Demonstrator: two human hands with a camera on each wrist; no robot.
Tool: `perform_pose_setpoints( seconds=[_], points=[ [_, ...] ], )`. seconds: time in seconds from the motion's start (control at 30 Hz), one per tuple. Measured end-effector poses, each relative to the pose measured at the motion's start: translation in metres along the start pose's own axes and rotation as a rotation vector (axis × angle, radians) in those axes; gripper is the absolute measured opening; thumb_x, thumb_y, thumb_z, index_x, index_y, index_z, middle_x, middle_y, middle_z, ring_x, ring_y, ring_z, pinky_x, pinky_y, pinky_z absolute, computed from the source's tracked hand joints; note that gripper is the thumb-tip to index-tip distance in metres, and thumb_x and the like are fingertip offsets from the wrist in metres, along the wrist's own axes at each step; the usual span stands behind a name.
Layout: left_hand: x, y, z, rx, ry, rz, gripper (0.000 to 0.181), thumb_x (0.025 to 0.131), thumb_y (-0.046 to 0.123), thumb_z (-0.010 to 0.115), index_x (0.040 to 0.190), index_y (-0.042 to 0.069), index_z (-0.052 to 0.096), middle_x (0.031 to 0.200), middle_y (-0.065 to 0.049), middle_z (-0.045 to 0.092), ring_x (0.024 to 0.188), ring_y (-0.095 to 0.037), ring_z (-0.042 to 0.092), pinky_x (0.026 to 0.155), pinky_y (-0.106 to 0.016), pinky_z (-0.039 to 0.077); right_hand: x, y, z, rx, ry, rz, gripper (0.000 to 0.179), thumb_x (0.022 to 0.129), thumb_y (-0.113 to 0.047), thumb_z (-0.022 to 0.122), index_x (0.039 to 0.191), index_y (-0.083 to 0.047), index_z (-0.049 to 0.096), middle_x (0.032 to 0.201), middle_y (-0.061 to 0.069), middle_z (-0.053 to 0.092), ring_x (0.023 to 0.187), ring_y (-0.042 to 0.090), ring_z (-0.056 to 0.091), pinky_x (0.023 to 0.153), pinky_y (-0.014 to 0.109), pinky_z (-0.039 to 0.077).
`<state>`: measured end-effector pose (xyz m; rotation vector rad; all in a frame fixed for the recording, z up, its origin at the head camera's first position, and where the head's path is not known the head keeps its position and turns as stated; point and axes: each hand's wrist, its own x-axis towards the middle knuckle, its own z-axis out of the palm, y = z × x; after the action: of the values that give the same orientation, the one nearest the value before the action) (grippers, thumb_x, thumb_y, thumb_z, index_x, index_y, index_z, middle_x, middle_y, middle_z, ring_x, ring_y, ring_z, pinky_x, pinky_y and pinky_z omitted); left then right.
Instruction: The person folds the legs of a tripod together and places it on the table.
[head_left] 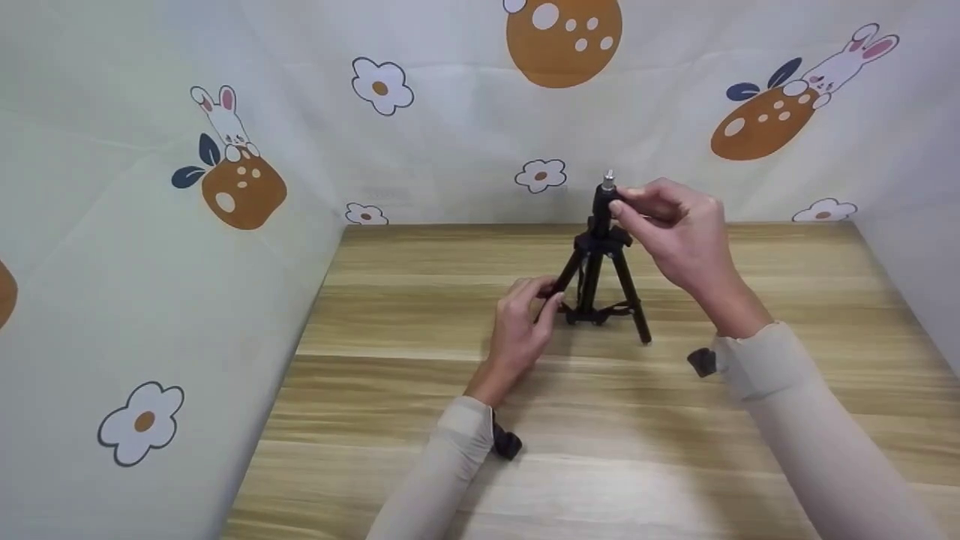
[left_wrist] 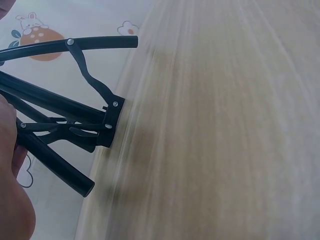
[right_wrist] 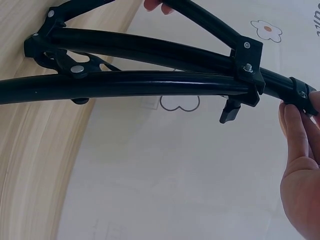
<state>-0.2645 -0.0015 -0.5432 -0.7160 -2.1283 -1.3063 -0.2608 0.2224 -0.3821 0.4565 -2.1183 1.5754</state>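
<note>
Black tripod (head_left: 602, 242) stands nearly upright over the far half of the tabletop (head_left: 375, 420), its legs spread and a silvery screw (head_left: 609, 180) at the tip pointing upward. Left hand (head_left: 521, 319) pinches the lower part of the tripod's left leg between thumb and fingers, that grip closed to about the thickness of the tube. Right hand (head_left: 690, 236) has the top of the centre post just below the screw, thumb and fingertips on either side, its grip likewise narrowed round the post with the palm held off to the right. Braces join the legs to the post low down, and the right leg's foot ends well inside the near and right edges; whether every foot meets the wood, I cannot tell. Pale wood runs broadly from the left hand to the left edge, and more lies beyond the right hand toward the right edge. Between the two sleeves (head_left: 442, 461), the near side has open room as well. Closest of the borders is the back one, where printed cloth (head_left: 450, 142) rises as a wall; the cloth also follows both sides. Dark wrist mounts (head_left: 507, 441) jut from the cuffs, the left one low above the wood.
</note>
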Motion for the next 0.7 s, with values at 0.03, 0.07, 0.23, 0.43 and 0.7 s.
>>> perform_pose_setpoints(
  seconds=[0.03, 0.07, 0.23, 0.43, 0.7],
  points=[
    [0.0, -0.0002, -0.0001, 0.0, -0.001, -0.002, 0.015, 0.102, 0.01, 0.076, 0.116, 0.005, 0.077, 0.106, -0.006, 0.079, 0.101, -0.016, 0.075, 0.094, -0.024, 0.063, 0.0, 0.0, 0.0, -0.004, -0.001, -0.001, 0.017, 0.097, -0.014, 0.083, 0.109, -0.002, 0.082, 0.109, 0.01, 0.085, 0.099, 0.005, 0.081, 0.085, 0.02, 0.065],
    [0.0002, -0.0002, -0.0001, 0.0, -0.002, -0.004, 0.015, 0.102, 0.01, 0.076, 0.116, 0.004, 0.077, 0.106, -0.006, 0.079, 0.101, -0.016, 0.075, 0.094, -0.024, 0.063, -0.0001, 0.0001, 0.0, -0.006, -0.002, 0.0, 0.017, 0.097, -0.014, 0.083, 0.109, -0.002, 0.082, 0.109, 0.01, 0.084, 0.099, 0.004, 0.081, 0.085, 0.02, 0.065],
    [0.0019, -0.0005, -0.0011, -0.012, -0.016, -0.018, 0.017, 0.101, 0.01, 0.077, 0.117, 0.004, 0.077, 0.107, -0.008, 0.08, 0.102, -0.017, 0.076, 0.096, -0.021, 0.062, -0.0001, -0.0002, -0.0002, -0.017, -0.004, 0.006, 0.017, 0.097, -0.015, 0.084, 0.109, -0.004, 0.083, 0.11, 0.01, 0.084, 0.1, 0.004, 0.081, 0.085, 0.02, 0.065],
    [0.0032, 0.0007, -0.002, -0.005, -0.035, -0.029, 0.02, 0.103, 0.016, 0.076, 0.119, 0.004, 0.077, 0.11, -0.008, 0.081, 0.103, -0.016, 0.077, 0.098, -0.018, 0.061, -0.0005, -0.0007, -0.0009, -0.026, -0.001, 0.012, 0.017, 0.096, -0.016, 0.084, 0.11, -0.005, 0.083, 0.11, 0.01, 0.084, 0.1, 0.004, 0.081, 0.086, 0.019, 0.065],
    [0.0033, -0.0006, -0.0009, -0.008, -0.02, -0.005, 0.02, 0.102, 0.014, 0.076, 0.12, 0.004, 0.077, 0.11, -0.008, 0.082, 0.102, -0.017, 0.078, 0.097, -0.022, 0.063, -0.0005, -0.0009, -0.0002, -0.026, 0.001, 0.009, 0.017, 0.096, -0.016, 0.084, 0.109, -0.004, 0.083, 0.11, 0.009, 0.084, 0.099, 0.003, 0.081, 0.085, 0.019, 0.065]
  ],
)
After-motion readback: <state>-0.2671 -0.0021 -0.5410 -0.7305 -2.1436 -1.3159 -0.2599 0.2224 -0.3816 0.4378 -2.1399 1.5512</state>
